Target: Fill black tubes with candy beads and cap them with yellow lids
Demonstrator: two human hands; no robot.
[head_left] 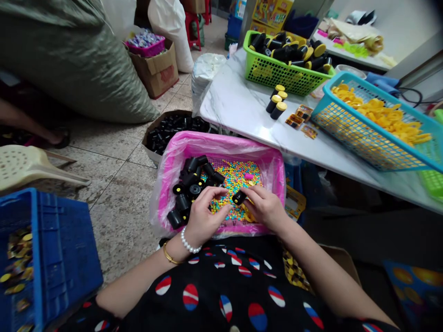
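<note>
A pink basket (221, 138) lined with clear plastic sits in front of me. Small multicoloured candy balls (238, 170) cover its right part, and black plastic canisters (183, 203) are heaped on its left. Between the fingertips of my right hand (265, 205) is one small black canister (238, 198), held over the candy. My left hand (206, 210) hovers beside it, thumb and fingers apart with nothing between them. A small pink piece (248, 176) lies on the candy behind my right hand.
On the white table (228, 101) stand several yellow-capped canisters (278, 110), a green basket (280, 76) of more canisters, and a blue basket (374, 143) of yellow pieces. A carton of black canisters (173, 131) adjoins the pink basket. A blue crate (65, 258) stands left.
</note>
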